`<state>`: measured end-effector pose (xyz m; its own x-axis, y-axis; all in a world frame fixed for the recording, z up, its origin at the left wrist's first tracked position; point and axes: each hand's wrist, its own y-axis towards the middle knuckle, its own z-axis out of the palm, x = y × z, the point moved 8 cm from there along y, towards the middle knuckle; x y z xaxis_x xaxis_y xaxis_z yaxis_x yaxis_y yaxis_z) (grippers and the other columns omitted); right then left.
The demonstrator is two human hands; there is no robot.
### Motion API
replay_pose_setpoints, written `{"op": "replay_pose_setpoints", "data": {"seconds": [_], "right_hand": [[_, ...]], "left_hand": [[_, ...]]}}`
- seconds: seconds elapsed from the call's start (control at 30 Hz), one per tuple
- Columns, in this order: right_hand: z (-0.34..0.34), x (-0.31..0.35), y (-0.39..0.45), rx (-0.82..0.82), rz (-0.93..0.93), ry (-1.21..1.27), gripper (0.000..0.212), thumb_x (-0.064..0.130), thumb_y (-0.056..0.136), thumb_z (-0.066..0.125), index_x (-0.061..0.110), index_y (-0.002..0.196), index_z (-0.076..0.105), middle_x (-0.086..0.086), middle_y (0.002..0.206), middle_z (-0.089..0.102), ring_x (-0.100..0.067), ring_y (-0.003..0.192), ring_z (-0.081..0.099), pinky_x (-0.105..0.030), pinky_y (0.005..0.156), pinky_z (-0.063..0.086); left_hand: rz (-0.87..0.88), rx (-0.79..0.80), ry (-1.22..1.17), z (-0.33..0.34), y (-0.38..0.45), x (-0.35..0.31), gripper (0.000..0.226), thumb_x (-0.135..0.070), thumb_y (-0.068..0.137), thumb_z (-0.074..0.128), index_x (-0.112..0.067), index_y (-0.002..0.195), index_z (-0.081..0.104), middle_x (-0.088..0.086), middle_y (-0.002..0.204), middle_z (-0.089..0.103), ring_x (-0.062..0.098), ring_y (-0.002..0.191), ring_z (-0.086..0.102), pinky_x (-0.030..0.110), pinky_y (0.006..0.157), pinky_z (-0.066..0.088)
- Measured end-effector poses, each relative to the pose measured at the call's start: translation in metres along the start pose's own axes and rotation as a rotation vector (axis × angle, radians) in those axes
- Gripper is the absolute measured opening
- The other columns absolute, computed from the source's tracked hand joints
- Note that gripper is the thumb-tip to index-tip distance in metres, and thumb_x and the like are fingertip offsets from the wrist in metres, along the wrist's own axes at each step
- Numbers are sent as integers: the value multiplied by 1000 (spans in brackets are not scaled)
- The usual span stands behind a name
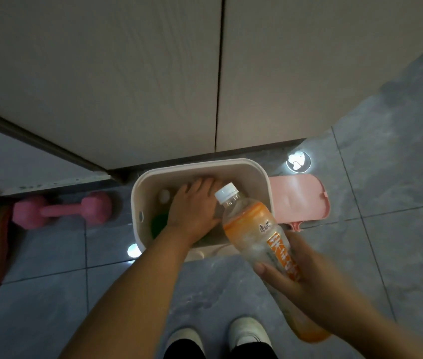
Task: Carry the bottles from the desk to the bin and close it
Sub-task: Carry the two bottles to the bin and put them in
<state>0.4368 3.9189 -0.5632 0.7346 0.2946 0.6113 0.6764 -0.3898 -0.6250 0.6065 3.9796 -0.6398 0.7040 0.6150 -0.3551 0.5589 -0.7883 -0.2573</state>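
A cream bin (138,203) stands open on the floor against the cabinet, and its pink lid (298,198) is swung out to the right. My left hand (192,211) reaches down into the bin, palm down with the fingers stretched and apart; whatever lies under the palm is hidden. Inside the bin, left of that hand, I see a white cap (164,196) and something green (160,225). My right hand (296,275) grips a clear bottle (254,229) with an orange label and white cap. It is tilted, with its cap over the bin's right rim.
A pink dumbbell (60,209) lies on the grey tiled floor left of the bin. Pale cabinet doors (153,86) rise right behind the bin. A round floor drain (298,161) sits behind the lid. My two white shoes (246,330) stand just in front.
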Motion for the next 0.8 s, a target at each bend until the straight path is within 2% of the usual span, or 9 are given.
{"op": "replay_pose_setpoints", "data": {"seconds": [0.07,0.1,0.17,0.23,0.33,0.47,0.6,0.7,0.8], "right_hand": [[0,3,1,6,2,1,79,82,48,37,37,113,44,14,89,67,-2,78,66,-26,73,56],[0,5,2,10,2,-2,81,82,47,37,35,113,44,13,89,66,-2,78,66,-26,73,57],[-2,13,6,4,-6,1,80,82,48,37,34,111,44,12,89,66,-3,78,65,-27,73,57],[-1,24,13,14,-21,-1,69,80,55,43,38,110,40,13,94,64,-3,82,64,-30,75,57],[5,48,30,13,-82,-16,61,68,64,53,38,116,39,13,102,63,-6,87,64,-33,77,57],[26,77,62,-6,-180,-67,65,55,71,64,30,125,38,9,117,61,-11,98,62,-28,80,53],[49,87,91,5,-237,-182,68,49,72,67,28,129,35,5,125,57,-16,111,57,-39,94,50],[60,77,102,16,-211,-230,66,45,72,68,29,128,35,4,127,56,-19,118,53,-44,104,43],[66,64,104,24,-185,-294,70,44,72,71,31,130,35,5,132,52,-20,125,48,-43,110,33]], "left_hand": [[-10,43,73,1,-11,12,82,-49,76,64,-16,142,28,5,144,41,23,131,38,39,109,29],[-38,62,61,-1,-17,20,79,-48,77,63,-16,141,31,5,142,44,22,130,41,40,108,32],[-104,90,14,-7,-31,34,67,-44,79,63,-17,136,39,3,137,48,21,127,43,37,106,37],[-158,100,-36,-15,-46,44,57,-38,83,61,-19,133,43,2,136,49,20,125,44,36,100,42],[-254,36,-181,-30,-66,55,43,-28,87,58,-17,128,50,6,130,53,24,114,53,38,90,49],[-425,-124,-460,-45,-81,69,22,-12,88,57,-5,108,61,13,104,64,29,95,61,30,76,44],[-457,-171,-568,-51,-86,73,6,-14,91,53,-16,90,58,3,89,61,20,82,59,21,62,41],[-490,-142,-550,-47,-87,78,9,-15,90,53,-14,95,61,0,89,58,14,80,55,13,61,37],[-538,-79,-485,-40,-92,84,18,-13,90,53,-11,105,62,-1,93,59,9,77,51,11,59,35]]}}
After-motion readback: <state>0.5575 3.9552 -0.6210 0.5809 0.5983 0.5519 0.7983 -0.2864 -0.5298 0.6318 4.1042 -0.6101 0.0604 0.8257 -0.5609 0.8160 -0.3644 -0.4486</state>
